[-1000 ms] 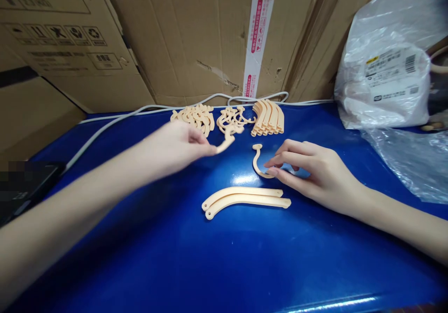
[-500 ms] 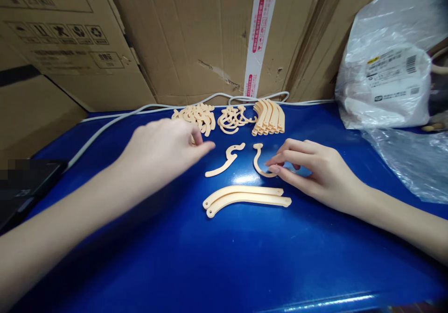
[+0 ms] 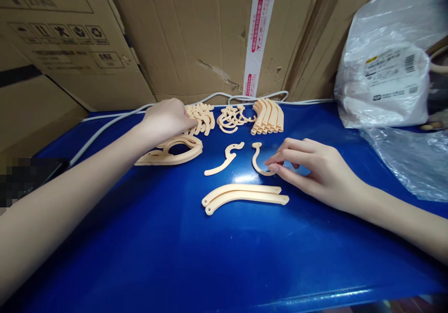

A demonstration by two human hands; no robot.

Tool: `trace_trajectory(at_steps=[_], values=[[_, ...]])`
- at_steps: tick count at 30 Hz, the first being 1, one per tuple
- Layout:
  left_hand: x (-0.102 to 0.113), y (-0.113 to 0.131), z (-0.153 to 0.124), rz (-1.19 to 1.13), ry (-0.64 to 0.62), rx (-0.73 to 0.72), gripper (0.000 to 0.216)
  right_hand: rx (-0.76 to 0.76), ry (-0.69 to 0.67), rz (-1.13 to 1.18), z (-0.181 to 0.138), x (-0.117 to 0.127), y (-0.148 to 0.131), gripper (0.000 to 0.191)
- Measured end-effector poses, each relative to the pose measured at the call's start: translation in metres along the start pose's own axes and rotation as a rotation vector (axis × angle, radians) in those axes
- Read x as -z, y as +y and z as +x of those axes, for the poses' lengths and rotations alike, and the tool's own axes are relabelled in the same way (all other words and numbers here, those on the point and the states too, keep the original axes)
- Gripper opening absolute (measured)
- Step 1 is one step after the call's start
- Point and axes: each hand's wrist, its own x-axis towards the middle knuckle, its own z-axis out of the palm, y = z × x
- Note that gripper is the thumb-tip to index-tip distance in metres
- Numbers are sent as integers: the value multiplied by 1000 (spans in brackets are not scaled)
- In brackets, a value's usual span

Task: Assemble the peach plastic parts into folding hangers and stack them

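Observation:
My left hand (image 3: pixel 167 118) reaches to the back-left pile of peach plastic pieces (image 3: pixel 201 116), fingers pinched on one of them. A flat looped peach part (image 3: pixel 173 152) lies just below that hand. My right hand (image 3: pixel 311 169) rests on the blue surface (image 3: pixel 224 257), its fingertips touching a small curved hook piece (image 3: pixel 258 160). A wavy hook piece (image 3: pixel 226 159) lies left of it. Two long curved strips (image 3: pixel 245 196) lie side by side in front.
Two more piles of peach parts, tangled hooks (image 3: pixel 233 117) and stacked curved strips (image 3: pixel 269 115), sit at the back. A white cable (image 3: pixel 115 121) runs along cardboard boxes (image 3: pixel 210 37). Plastic bags (image 3: pixel 385 79) lie at the right, a dark device (image 3: pixel 28 173) at the left.
My left hand put the wavy hook piece down on the surface, then moved back and left to the pile. The looped part beneath it came into view. My right hand stayed put.

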Motion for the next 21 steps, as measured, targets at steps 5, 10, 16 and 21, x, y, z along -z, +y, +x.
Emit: trace_trajectory(at_steps=[5,10,16,21], values=[[1,-3,7,-147,8,-41,37,1,-7,-3,-1,2,-2,21],[-1,-6,16,-206,-39,-34,35,3,-16,3,-3,5,-4,20],[15,-4,3,-225,-38,-9,36,15,-4,-12,-5,8,-3,19],[30,13,-45,-403,64,-167,47,18,-4,-20,-4,7,-3,19]])
